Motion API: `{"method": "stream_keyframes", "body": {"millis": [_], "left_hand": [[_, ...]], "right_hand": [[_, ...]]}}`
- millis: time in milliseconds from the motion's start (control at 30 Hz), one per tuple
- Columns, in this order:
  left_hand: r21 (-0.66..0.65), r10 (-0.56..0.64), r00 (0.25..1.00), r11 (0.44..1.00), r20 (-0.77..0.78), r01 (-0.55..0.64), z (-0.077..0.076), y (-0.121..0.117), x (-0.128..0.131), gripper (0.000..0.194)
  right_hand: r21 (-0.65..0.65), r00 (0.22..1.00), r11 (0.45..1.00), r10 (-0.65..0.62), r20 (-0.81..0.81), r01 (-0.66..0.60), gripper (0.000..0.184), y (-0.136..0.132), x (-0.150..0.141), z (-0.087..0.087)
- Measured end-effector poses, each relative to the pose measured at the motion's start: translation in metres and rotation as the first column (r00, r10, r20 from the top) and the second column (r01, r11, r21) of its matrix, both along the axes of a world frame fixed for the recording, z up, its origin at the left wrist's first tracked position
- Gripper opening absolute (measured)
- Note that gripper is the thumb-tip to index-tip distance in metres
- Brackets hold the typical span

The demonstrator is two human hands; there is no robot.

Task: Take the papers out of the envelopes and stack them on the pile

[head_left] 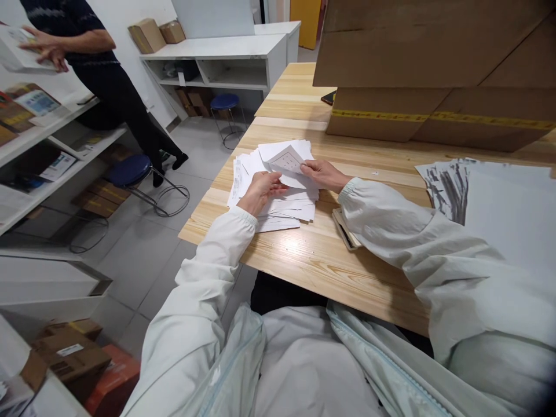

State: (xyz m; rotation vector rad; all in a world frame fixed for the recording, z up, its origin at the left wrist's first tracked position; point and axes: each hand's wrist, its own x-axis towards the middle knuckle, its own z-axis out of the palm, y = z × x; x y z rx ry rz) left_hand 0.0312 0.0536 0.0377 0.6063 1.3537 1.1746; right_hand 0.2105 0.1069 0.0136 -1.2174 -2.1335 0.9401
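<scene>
A loose pile of white paper sheets (286, 215) lies near the left edge of the wooden table, some with print on them. Above it a white sheet of paper (287, 158) is bent over, with a small dotted diamond pattern on the turned part. My right hand (324, 175) pinches this sheet at its right side. At its lower left edge, my left hand (262, 191) has thumb and curved fingers around the paper, partly hidden by it. A small beige flat object (344, 230) lies under my right forearm, partly covered by the sleeve.
Large cardboard boxes (438, 110) stand on the table's far right, with a dark phone-like object (329, 97) beside them. More stacked paper (512, 208) lies at right. Left are blue stools (130, 170), white shelves (26, 142) and a person (117, 87) holding a package.
</scene>
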Motion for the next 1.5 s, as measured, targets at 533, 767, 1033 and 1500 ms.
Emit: {"method": "stream_keyframes", "body": {"millis": [533, 767, 1033, 1500], "left_hand": [[0.409, 0.379, 0.887, 0.877, -0.263, -0.253, 0.023, -0.155, -0.111, 0.070], [0.452, 0.229, 0.958, 0.882, -0.171, -0.130, 0.048, -0.227, -0.077, 0.080], [0.268, -0.189, 0.971, 0.952, 0.145, 0.146, 0.004, -0.240, -0.040, 0.051], [0.268, -0.150, 0.905, 0.962, 0.398, 0.042, -0.018, -0.226, -0.021, 0.044]], "right_hand": [[0.396, 0.779, 0.815, 0.103, 0.618, -0.422, 0.036, -0.055, -0.021, 0.015], [0.149, 0.970, 0.962, 0.210, 0.123, -0.227, 0.053, -0.132, 0.001, 0.065], [-0.541, 0.632, 0.831, -0.491, -0.600, 0.131, 0.051, -0.222, -0.002, -0.005], [-0.694, 0.507, 0.720, -0.587, -0.631, -0.029, 0.049, -0.224, -0.013, -0.030]]}}
